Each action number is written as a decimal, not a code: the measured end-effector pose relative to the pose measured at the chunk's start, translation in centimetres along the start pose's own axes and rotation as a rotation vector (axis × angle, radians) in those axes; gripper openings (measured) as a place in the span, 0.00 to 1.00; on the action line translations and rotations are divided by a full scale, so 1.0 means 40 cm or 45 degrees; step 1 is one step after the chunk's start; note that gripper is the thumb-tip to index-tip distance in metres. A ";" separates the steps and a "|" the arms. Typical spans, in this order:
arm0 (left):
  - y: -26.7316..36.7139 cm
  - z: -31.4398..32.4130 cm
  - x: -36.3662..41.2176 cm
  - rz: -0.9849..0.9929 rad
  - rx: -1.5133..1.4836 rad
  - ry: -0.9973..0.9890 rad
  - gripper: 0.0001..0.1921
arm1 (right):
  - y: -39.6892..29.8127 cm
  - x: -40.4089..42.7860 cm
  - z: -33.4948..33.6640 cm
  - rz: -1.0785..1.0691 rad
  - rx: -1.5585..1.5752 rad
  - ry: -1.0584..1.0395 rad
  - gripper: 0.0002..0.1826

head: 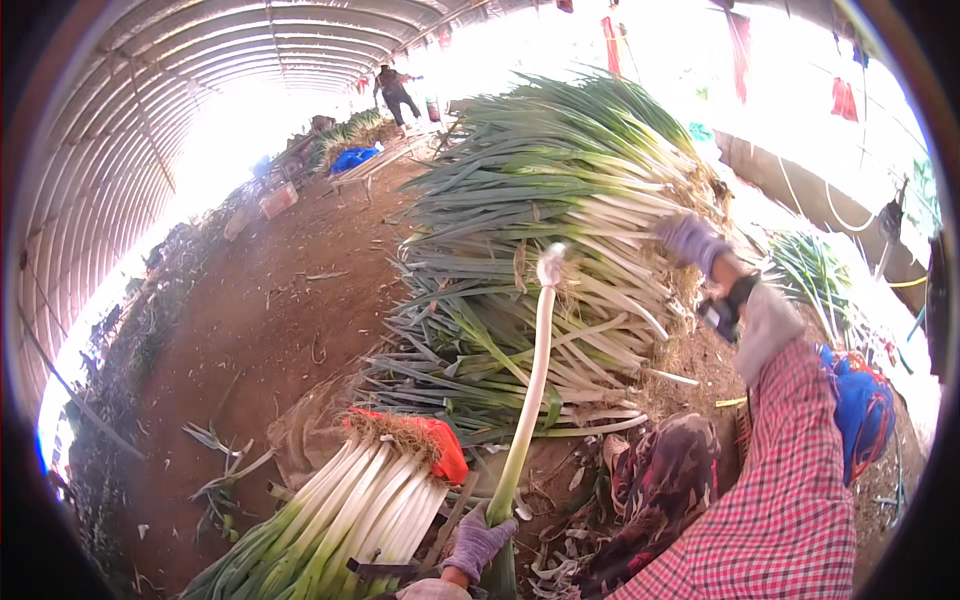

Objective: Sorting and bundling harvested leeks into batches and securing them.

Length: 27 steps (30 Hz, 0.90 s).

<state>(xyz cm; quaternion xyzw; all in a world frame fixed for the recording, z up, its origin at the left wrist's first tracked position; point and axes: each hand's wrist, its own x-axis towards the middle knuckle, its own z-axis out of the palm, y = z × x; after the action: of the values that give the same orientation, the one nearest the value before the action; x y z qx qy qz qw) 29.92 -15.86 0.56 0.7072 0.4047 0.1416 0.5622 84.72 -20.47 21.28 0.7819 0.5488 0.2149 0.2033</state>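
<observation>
My left hand (480,541), in a purple knit glove, grips one large green onion (534,371) where the white shank turns green. That onion stands upright, its pale root end at the top. My right hand (694,240), also gloved and blurred by motion, is over the root ends of a big heap of green onions (525,195); whether its fingers hold anything cannot be made out. To the left of my left hand lies a bundle of trimmed green onions (382,495), roots up against a red-orange cloth (448,450).
A blue bag (862,412) sits by my right sleeve. Peeled scraps (562,555) litter the soil near my knee (667,465). Loose leaves (225,480) lie left. Beyond the heap, another person (397,94) stands near a low bench (375,165).
</observation>
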 end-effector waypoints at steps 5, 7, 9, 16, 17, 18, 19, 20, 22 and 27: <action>0.023 0.013 0.006 0.008 0.235 0.034 0.24 | -0.284 0.007 -0.110 -0.169 0.231 0.292 0.22; 0.006 -0.011 -0.017 -0.008 0.397 0.068 0.28 | -0.405 0.056 -0.233 0.125 1.204 0.114 0.20; 0.022 0.035 0.004 0.050 0.375 0.016 0.29 | -0.363 0.140 -0.052 -0.141 0.662 0.247 0.14; -0.014 -0.007 -0.010 0.052 0.030 -0.202 0.28 | -0.066 0.146 0.207 0.571 0.202 0.489 0.10; -0.013 -0.018 -0.035 0.059 -0.159 -0.223 0.27 | -0.002 0.119 0.226 0.610 0.374 0.588 0.11; -0.003 -0.026 -0.051 0.074 -0.348 -0.251 0.26 | 0.045 0.099 0.251 0.658 0.543 0.682 0.12; 0.042 -0.021 -0.021 0.111 -0.341 -0.248 0.25 | 0.097 0.069 0.314 0.453 0.210 0.487 0.12; 0.067 -0.023 -0.006 0.123 -0.445 -0.170 0.25 | 0.048 0.061 0.302 0.276 0.294 0.340 0.10; 0.117 -0.013 0.035 0.166 -0.646 -0.040 0.24 | -0.098 0.034 0.257 0.061 0.867 0.097 0.16; 0.240 -0.055 0.119 0.491 -1.027 0.305 0.17 | -0.675 -0.097 -0.093 -0.578 2.686 -0.814 0.44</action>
<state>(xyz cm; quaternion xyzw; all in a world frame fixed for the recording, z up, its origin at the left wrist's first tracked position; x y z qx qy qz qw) 35.45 -11.26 8.83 0.4730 0.2403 0.4704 0.7052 60.62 -15.33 8.96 0.4640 0.5083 -0.6092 -0.3940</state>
